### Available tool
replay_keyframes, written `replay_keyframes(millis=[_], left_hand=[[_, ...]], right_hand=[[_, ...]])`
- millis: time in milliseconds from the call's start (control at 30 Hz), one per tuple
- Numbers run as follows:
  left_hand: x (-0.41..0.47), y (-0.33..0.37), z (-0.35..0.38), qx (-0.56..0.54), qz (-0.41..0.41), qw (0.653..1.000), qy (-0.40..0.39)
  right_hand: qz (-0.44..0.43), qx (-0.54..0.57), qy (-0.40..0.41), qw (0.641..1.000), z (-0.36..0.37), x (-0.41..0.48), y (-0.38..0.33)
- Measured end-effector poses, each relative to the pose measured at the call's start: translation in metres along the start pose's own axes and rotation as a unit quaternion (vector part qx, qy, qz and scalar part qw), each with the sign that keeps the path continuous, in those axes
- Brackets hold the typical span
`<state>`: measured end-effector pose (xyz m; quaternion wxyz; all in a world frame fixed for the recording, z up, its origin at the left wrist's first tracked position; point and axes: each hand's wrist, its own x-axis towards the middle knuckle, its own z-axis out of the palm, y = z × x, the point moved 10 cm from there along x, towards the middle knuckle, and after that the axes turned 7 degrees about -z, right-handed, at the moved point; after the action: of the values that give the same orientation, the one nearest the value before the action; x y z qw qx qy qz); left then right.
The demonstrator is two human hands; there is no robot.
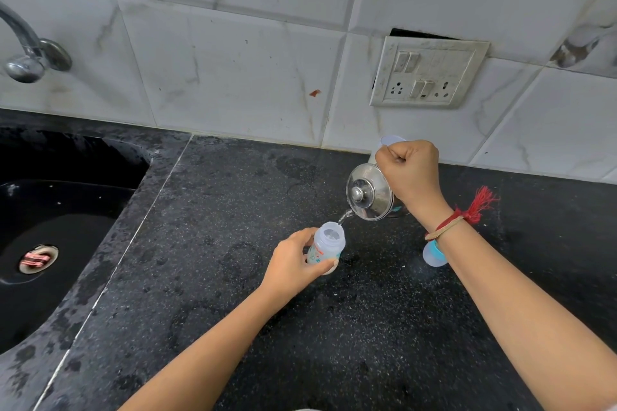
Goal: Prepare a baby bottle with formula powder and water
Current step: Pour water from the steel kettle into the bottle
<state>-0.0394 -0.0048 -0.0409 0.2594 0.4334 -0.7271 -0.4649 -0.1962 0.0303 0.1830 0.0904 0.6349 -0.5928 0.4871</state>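
A small clear baby bottle with coloured print stands open-topped on the black counter, tilted slightly. My left hand grips its lower body. My right hand is closed on the handle of a steel kettle with a knobbed lid, tipped toward the bottle. A thin stream of water runs from the spout into the bottle's mouth. The bottle's cap with a blue ring lies on the counter under my right wrist. A pale container is partly hidden behind my right hand.
A black sink with a drain sits at the left, a steel tap above it. A switch and socket plate is on the tiled wall behind the kettle.
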Motion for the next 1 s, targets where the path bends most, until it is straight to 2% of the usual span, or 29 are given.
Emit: replay_keyframes(millis=[667,767,867,1000], left_hand=[[0.001,-0.004,0.001,0.000,-0.008,1.000,-0.004],[0.001,-0.003,0.001,0.001,-0.007,1.000,-0.002],[0.001,-0.002,0.000,-0.003,-0.008,1.000,-0.002],[-0.001,0.000,0.000,-0.004,-0.006,1.000,-0.005]], right_hand=[[-0.012,-0.009,0.029,0.999,-0.008,0.001,-0.005],[0.028,0.021,0.024,0.999,-0.004,-0.003,0.008],[0.105,0.065,0.025,0.992,0.004,-0.013,0.033],[0.253,0.152,0.053,0.954,0.018,-0.041,0.077]])
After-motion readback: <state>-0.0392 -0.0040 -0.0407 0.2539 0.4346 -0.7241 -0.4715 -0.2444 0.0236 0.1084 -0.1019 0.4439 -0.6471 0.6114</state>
